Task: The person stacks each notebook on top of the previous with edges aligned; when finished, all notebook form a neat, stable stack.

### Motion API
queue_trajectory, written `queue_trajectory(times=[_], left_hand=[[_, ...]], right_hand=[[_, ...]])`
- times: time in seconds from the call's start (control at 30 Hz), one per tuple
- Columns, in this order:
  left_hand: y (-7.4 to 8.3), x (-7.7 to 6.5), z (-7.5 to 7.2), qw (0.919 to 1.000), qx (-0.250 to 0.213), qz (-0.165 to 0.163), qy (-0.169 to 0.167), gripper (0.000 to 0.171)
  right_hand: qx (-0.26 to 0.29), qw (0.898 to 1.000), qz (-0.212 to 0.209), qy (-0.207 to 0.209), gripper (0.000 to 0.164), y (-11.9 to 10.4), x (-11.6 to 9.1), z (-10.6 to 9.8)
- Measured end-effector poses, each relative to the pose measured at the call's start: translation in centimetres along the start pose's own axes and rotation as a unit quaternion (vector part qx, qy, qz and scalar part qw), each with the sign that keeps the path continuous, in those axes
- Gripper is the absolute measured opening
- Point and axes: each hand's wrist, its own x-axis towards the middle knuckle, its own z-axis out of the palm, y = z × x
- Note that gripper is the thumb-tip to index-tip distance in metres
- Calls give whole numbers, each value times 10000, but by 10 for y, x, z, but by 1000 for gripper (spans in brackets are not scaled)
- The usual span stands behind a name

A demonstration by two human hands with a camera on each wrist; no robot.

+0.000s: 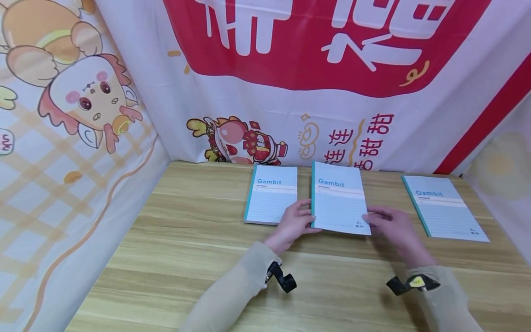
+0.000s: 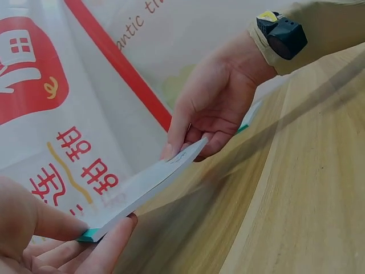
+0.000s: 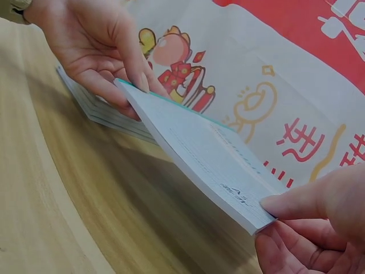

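Left hand [image 1: 292, 224] and right hand [image 1: 392, 226] well apart, both clamped on one item: a thin, rectangular white paper notebook with a teal spine [image 1: 341, 203], printed "Gambit". Left pinches the spine side close to the near corner, thumb above, fingers beneath; right pinches the opposite near corner likewise. Near end is raised above the wood-grain desk [image 1: 186, 244], toward its far edge; whether the far end touches down, cannot tell. Cover faces up.

Judgement: gripping both sides probably keeps the flexible paper level; the near edge bows slightly in the right wrist view, so one hand alone might let it sag.

Just left, by the far edge: a matching white-and-teal paper notebook [image 1: 271, 196], flat, cover up, left hand overlapping its near right corner in the head view. Toward the far right corner: a third white-and-teal paper notebook [image 1: 445, 210], also flat. Spines all on the left, likely so the covers read alike.

Behind the far edge: white fabric backdrop with red printing [image 1: 249, 99].
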Motion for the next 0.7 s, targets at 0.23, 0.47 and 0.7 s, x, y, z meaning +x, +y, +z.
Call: queue_trajectory(times=[0.23,0.47,0.7], left_hand=[[0,-3,-9,9999,49,-28,-120,52],[-3,-9,-17,9995,280,22,-128,55],[-1,-15,-26,9965,841,14,37,54]], right_hand=[[-80,9999,-83,31,77,0,-3,6],[-73,9999,-100,64,74,-3,-8,12],[-83,9997,-210,66,72,-6,-13,16]])
